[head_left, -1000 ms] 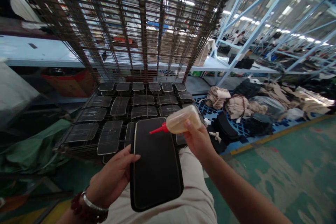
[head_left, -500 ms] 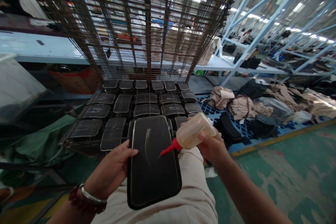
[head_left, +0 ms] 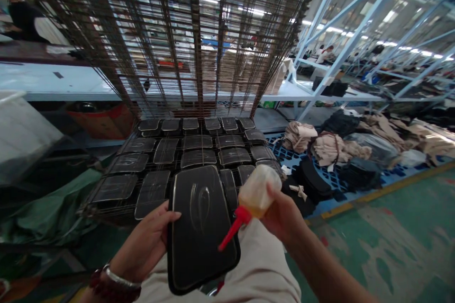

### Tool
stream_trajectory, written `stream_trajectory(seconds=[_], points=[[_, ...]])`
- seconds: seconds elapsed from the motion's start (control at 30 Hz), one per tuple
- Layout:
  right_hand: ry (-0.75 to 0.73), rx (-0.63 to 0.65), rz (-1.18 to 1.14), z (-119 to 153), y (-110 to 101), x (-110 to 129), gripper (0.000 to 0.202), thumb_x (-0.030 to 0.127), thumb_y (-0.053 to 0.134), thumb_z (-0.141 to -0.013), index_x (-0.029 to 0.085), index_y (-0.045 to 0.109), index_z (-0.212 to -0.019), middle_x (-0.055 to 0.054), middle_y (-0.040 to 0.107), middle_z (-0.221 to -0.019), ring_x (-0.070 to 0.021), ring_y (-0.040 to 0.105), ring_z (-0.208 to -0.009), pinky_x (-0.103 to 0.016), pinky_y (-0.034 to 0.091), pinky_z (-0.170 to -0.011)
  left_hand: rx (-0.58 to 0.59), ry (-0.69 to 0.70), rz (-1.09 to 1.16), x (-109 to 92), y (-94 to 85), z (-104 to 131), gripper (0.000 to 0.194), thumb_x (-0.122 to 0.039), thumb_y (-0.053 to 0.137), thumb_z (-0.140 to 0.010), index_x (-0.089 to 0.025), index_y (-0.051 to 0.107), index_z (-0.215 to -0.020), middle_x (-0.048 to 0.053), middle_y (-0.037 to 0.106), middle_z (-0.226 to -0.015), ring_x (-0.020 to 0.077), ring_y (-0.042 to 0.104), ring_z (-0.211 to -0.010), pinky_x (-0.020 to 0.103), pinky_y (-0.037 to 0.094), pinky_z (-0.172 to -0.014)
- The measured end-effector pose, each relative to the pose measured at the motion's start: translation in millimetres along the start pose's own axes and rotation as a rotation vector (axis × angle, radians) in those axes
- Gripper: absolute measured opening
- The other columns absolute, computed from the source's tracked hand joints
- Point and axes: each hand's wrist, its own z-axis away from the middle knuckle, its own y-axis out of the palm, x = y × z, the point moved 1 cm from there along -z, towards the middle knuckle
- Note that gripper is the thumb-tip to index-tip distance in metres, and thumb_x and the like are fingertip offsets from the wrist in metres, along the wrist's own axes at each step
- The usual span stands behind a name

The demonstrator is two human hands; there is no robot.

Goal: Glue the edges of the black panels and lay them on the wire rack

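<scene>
My left hand (head_left: 151,233) grips the left edge of a black rounded panel (head_left: 199,255), thumb on its face and fingers behind it. Glossy, curved streaks of clear liquid mark the panel's upper half. In my right hand (head_left: 282,210) is a translucent squeeze bottle (head_left: 261,187) with amber liquid inside, tilted downward. Its red nozzle (head_left: 230,234) points at the right part of the panel; whether the tip touches I cannot tell. Behind the panel, several similar black panels (head_left: 152,191) lie in rows on a wire rack (head_left: 103,208), with streaks on many of them.
A tall stack of wire grids (head_left: 194,19) rises behind the rack. On the right, bundles of beige fabric (head_left: 327,149) and black pieces (head_left: 314,180) lie on a blue slatted platform (head_left: 323,206). Green cloth (head_left: 57,208) and a white bin (head_left: 24,132) are at left. People work farther back.
The streak on the panel has grown into a loop with further lines. My right hand has tipped the bottle more steeply, and its nozzle now sits lower on the panel.
</scene>
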Motion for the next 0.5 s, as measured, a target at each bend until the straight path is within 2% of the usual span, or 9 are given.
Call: stream_trajectory(seconds=[0.07,0.17,0.23,0.33,0.4,0.5], points=[[-0.032,-0.158,-0.269,-8,-9,14,0.033,0.035,0.081,-0.08,0.014,0.07,-0.103,-0.01,0.077,-0.099,-0.0219,0.073,-0.088,-0.03,0.062,-0.074,-0.041,0.017,-0.019,2,-7.5,-11,0.028,-0.005,0.072,-0.072,-0.014,0.073,-0.099,0.01,0.079,-0.091,0.025,0.075,-0.078,0.035,0.063,-0.069],[-0.212,-0.288,-0.578,-16,-31,42,0.03,0.032,0.07,-0.09,0.016,0.065,-0.115,-0.009,0.074,-0.102,-0.0214,0.071,-0.089,-0.024,0.059,-0.056,-0.177,0.047,-0.004,5,-26.6,-33,0.022,-0.001,0.069,-0.072,-0.017,0.069,-0.088,0.003,0.076,-0.074,0.0196,0.072,-0.064,0.029,0.06,-0.058],[-0.316,-0.341,-0.695,-15,-52,60,0.033,0.031,0.067,-0.092,0.018,0.062,-0.122,-0.01,0.072,-0.104,-0.0217,0.069,-0.089,-0.021,0.055,-0.048,-0.279,0.032,0.008,7,-44.0,-55,0.023,0.0,0.067,-0.072,-0.02,0.067,-0.084,0.0,0.072,-0.066,0.0193,0.07,-0.06,0.028,0.059,-0.054],[-0.428,-0.439,-0.772,-7,-86,78,0.032,0.031,0.062,-0.095,0.018,0.061,-0.124,-0.011,0.068,-0.108,-0.0233,0.066,-0.094,-0.02,0.053,-0.045,-0.383,-0.014,0.023,8,-63.9,-94,0.031,-0.002,0.066,-0.073,-0.026,0.068,-0.091,-0.003,0.069,-0.063,0.025,0.073,-0.073,0.035,0.062,-0.062],[-0.476,-0.513,-0.792,-1,-107,83,0.029,0.033,0.056,-0.098,0.018,0.061,-0.123,-0.012,0.066,-0.111,-0.0245,0.066,-0.097,-0.02,0.054,-0.045,-0.383,-0.025,0.028,9,-62.9,-120,0.034,-0.003,0.062,-0.076,-0.028,0.068,-0.098,-0.003,0.071,-0.069,0.0262,0.073,-0.078,0.039,0.063,-0.067],[-0.508,-0.613,-0.822,7,-135,85,0.028,0.034,0.05,-0.101,0.018,0.062,-0.12,-0.011,0.065,-0.113,-0.0243,0.065,-0.096,-0.019,0.053,-0.044,-0.343,-0.088,0.043,15,-33.7,-154,0.031,-0.005,0.058,-0.081,-0.024,0.067,-0.105,0.0,0.074,-0.079,0.0239,0.073,-0.075,0.04,0.063,-0.068]])
